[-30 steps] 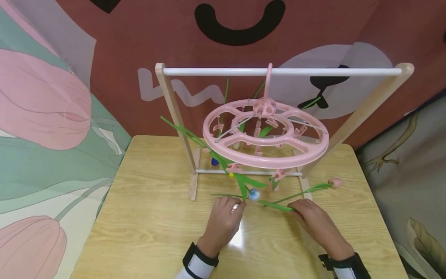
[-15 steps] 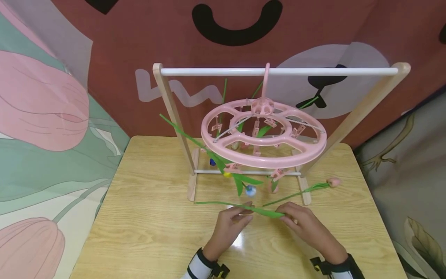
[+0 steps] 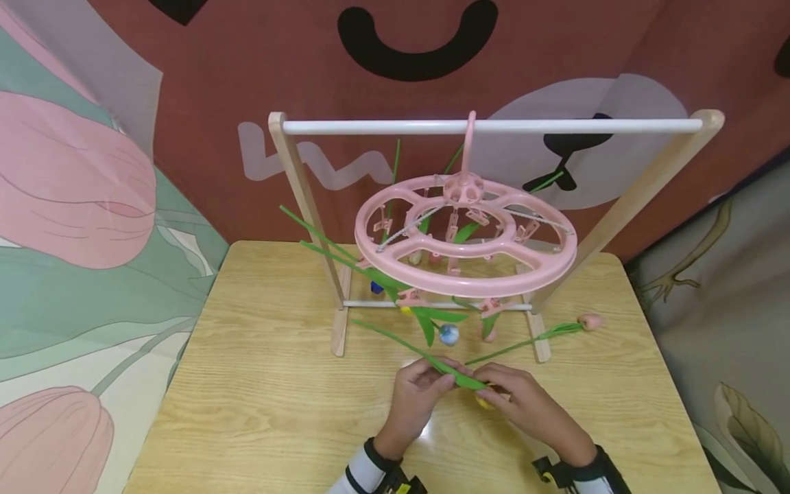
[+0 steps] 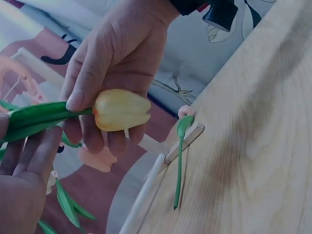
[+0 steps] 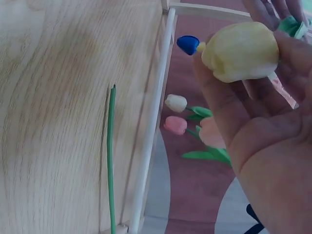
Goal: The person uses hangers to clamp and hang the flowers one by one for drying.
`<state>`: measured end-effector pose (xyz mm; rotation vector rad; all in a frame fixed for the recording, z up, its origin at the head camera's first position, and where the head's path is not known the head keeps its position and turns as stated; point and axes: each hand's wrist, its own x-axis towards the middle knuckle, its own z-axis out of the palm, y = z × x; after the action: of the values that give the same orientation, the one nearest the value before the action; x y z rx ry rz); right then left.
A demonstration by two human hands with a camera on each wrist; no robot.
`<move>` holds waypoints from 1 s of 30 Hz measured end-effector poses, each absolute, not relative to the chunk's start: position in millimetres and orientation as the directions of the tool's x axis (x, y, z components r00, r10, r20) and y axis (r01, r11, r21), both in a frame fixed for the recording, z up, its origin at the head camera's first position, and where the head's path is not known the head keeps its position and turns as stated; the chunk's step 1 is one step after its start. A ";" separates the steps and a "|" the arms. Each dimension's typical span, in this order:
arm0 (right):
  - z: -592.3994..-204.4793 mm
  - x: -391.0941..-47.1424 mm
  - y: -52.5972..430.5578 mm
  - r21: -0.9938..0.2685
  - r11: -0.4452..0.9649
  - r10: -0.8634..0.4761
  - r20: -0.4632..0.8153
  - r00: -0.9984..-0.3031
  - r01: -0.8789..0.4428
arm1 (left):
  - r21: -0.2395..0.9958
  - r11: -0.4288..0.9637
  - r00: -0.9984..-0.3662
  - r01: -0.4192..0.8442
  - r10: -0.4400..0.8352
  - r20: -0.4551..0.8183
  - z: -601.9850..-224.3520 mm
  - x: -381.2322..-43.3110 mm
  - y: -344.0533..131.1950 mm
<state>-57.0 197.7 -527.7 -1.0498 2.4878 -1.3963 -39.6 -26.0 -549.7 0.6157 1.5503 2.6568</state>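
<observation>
An artificial yellow tulip (image 4: 122, 109) is held between my two hands over the front of the table. My right hand (image 3: 524, 405) pinches its stem just behind the bloom, which lies against the fingers in the right wrist view. Farther along, my left hand (image 3: 415, 401) holds the green leaf and stem (image 3: 395, 336) between thumb and fingers, the stem end pointing back left. Beyond the hands a round pink clip hanger (image 3: 469, 286) hangs from a rack. Tulips are clipped to it upside down, among them a blue-white one (image 3: 449, 335).
The wooden rack has a white top bar (image 3: 370, 127) and a low white crossbar (image 5: 155, 97). A loose pink tulip (image 3: 590, 321) lies by the rack's right foot. White (image 5: 175, 102), pink (image 5: 174, 125) and dark blue (image 5: 187, 45) tulips hang behind.
The right hand has moved left and toward me with the yellow tulip, and the left hand has moved right, so they now meet. The stem's far end has swung upward.
</observation>
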 end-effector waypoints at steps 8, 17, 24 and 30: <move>-504.2 -75.4 232.4 -0.639 0.579 -0.443 0.275 -0.854 -0.506 | 0.874 -0.173 -0.867 0.454 0.141 0.479 -552.7 -35.5 -27.2; -450.6 -119.8 249.5 -0.718 0.545 -0.209 0.383 -0.900 -0.433 | 0.715 0.135 -0.727 0.686 0.137 0.673 -558.0 -42.1 -31.8; -427.5 -148.2 245.8 -0.860 0.297 -0.303 0.326 -0.895 -0.414 | 0.662 0.160 -0.681 0.732 0.158 0.715 -556.0 -44.5 -33.7; -422.4 -149.1 240.6 -0.899 0.249 -0.292 0.284 -0.913 -0.359 | 0.661 0.174 -0.683 0.730 0.186 0.706 -552.9 -43.9 -35.0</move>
<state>-149.1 240.6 -422.4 -0.6594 2.5286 -1.8469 -43.9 -35.0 -552.9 1.1803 2.7203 2.0977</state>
